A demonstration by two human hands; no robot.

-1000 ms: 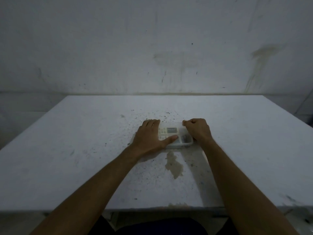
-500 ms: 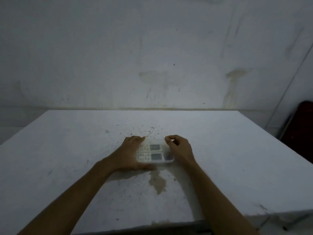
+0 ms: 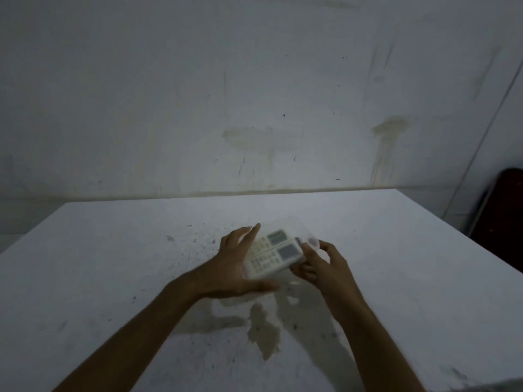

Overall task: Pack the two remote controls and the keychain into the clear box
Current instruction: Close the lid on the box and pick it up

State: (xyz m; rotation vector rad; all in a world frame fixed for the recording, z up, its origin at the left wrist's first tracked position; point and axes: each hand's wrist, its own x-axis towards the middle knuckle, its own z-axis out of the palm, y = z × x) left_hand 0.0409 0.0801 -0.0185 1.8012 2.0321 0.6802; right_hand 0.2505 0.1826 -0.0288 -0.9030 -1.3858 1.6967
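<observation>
The box (image 3: 278,254), seen from the head camera, is tilted up off the table (image 3: 113,264) between both hands, with the two remotes (image 3: 273,251) side by side inside; the keychain cannot be made out. The left hand (image 3: 235,261) cups its left end with fingers spread, and the right hand (image 3: 319,264) pinches its right end. It looks light, stiff and slick, so gripping both short ends seems safest.
</observation>
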